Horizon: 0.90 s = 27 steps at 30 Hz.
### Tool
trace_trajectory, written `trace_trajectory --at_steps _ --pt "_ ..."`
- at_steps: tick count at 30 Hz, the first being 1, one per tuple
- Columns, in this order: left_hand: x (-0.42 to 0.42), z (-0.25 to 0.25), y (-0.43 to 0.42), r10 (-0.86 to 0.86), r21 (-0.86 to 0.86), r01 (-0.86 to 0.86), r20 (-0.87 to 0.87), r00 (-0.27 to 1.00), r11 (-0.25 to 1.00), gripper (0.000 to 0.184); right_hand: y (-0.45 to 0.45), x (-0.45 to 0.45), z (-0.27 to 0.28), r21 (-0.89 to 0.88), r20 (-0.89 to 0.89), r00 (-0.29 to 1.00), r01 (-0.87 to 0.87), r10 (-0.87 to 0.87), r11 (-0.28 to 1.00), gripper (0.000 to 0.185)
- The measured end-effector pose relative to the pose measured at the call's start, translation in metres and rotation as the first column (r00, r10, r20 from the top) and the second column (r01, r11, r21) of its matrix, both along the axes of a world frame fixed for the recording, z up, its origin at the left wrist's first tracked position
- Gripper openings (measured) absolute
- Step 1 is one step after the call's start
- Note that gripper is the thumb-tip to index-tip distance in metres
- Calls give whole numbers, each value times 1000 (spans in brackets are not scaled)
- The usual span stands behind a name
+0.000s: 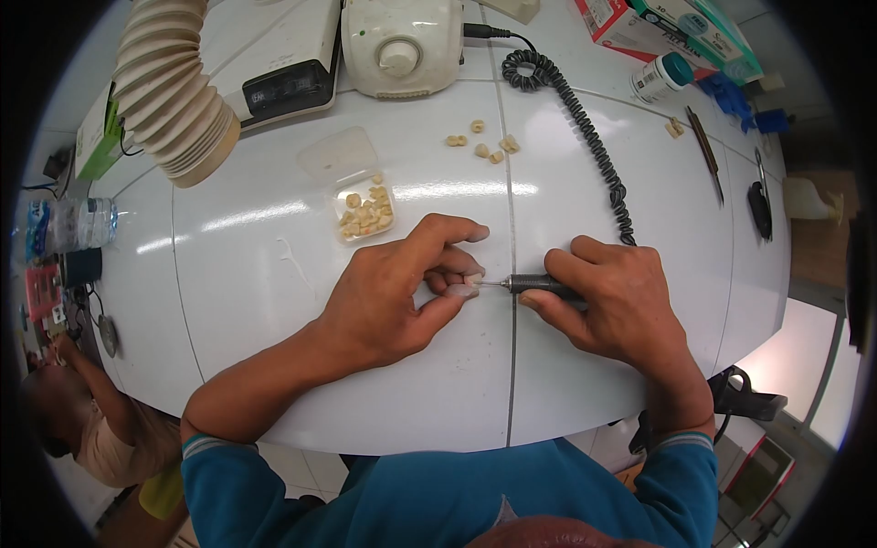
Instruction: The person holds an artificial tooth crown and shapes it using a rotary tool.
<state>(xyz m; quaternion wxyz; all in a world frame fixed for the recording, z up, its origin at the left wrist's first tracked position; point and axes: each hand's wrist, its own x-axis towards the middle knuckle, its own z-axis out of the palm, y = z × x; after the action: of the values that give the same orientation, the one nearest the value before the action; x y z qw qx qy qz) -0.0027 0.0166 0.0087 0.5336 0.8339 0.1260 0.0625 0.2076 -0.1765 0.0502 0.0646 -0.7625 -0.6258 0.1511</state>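
Observation:
Between the thumb and fingers of my left hand [388, 297] is a small off-white dental crown [472, 279], partly covered by the fingertips. The index finger is raised apart from that pinch. My right hand [623, 297] is wrapped round a dark rotary handpiece [537, 283], lying nearly level and pointing left. Its thin metal bur [493, 283] reaches the crown; whether they touch I cannot tell. Beyond my left hand stands a small clear plastic box with its lid [336, 157] open, holding several yellowish crowns [365, 217]. Several loose crowns [509, 144] lie farther back.
A coiled black cord [594, 132] runs from the control unit [402, 50] towards my right hand. The ribbed suction hose [174, 91] hangs at the back left. At right lie a brown pencil-like tool [706, 155], a white bottle [661, 78] and boxes. Another person [110, 420] sits lower left.

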Motion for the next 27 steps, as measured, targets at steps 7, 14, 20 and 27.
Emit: trace_trajectory --at_steps 7,14,20,27 --pt "-1 -8 -1 15 0 -15 56 998 1000 53 1 2 -1 14 1 1000 -10 10 1000 41" --pt "-1 -7 -1 12 5 -13 49 999 1000 56 1 3 -1 -8 -8 1000 -9 9 1000 41" --pt "-2 -6 0 5 63 -13 118 993 998 42 -1 10 -5 13 -73 997 23 -22 1000 44" --pt "-2 -5 1 -3 139 -17 137 991 990 30 0 17 -3 32 -180 982 63 -56 997 51"
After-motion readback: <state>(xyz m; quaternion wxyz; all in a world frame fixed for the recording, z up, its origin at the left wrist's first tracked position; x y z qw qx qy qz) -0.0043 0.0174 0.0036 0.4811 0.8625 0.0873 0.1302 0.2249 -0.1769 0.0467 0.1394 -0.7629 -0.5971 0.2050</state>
